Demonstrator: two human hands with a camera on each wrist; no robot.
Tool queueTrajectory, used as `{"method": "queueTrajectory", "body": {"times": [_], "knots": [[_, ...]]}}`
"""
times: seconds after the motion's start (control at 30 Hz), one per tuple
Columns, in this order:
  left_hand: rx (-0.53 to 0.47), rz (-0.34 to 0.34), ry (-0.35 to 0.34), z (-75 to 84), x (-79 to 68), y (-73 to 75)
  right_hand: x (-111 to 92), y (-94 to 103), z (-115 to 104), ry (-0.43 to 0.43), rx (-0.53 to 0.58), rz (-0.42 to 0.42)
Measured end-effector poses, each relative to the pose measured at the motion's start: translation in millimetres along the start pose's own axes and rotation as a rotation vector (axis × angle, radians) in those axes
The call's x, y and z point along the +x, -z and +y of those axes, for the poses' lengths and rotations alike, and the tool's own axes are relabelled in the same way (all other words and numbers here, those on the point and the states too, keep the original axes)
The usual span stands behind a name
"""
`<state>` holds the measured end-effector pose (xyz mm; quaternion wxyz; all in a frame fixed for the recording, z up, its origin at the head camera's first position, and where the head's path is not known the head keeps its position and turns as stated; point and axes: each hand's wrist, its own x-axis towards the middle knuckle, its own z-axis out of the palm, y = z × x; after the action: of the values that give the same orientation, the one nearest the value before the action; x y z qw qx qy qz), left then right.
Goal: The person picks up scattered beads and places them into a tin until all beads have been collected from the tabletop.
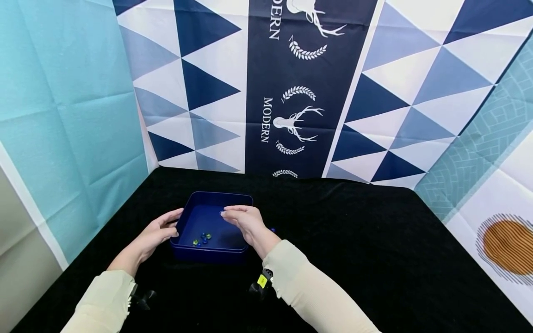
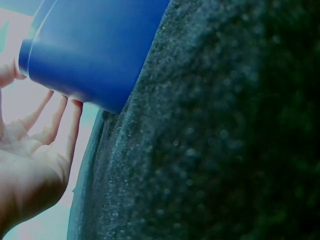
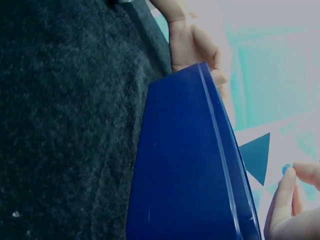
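Note:
A dark blue rectangular box [image 1: 210,254] stands on the black cloth, without a lid. Several green and blue glass marbles [image 1: 204,240] lie in its near left corner. My left hand [image 1: 156,233] holds the box's left wall, thumb at the rim and fingers against the outside; the left wrist view shows those fingertips [image 2: 76,102] on the wall. Over the box's right part, my right hand [image 1: 250,224] pinches a small blue marble [image 3: 286,168] between thumb and fingertip, above the rim.
Another blue marble [image 1: 272,230] lies on the black cloth [image 1: 354,249] just right of the box, partly behind my right wrist. Patterned fabric [image 1: 212,92] hangs behind the table, with a light blue curtain [image 1: 71,115] on the left.

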<state>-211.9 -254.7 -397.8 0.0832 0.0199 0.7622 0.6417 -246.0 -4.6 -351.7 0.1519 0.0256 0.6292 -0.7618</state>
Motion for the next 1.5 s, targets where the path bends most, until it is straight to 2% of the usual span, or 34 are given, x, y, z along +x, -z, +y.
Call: {"method": "queueTrajectory", "body": {"times": [0.3,0.63,1.07,1.33,1.5], "knots": [[-0.011,0.003,-0.025,-2.5,1.6,0.2,-6.2,12.3,-0.5,0.022,-0.032,-0.034],[-0.017,0.015,-0.027,-4.2,-1.4,1.1,-18.7,31.8,9.4,0.106,0.065,-0.037],[-0.026,0.008,-0.039,-5.9,0.4,-1.3,-35.7,60.1,15.0,0.167,0.061,-0.007],[-0.03,0.0,-0.029,-3.5,-0.8,-1.8,-42.2,76.5,18.2,0.17,0.051,0.051],[-0.035,0.006,-0.034,-5.2,0.5,-2.5,-43.3,86.4,20.5,0.17,0.029,0.048]]}}
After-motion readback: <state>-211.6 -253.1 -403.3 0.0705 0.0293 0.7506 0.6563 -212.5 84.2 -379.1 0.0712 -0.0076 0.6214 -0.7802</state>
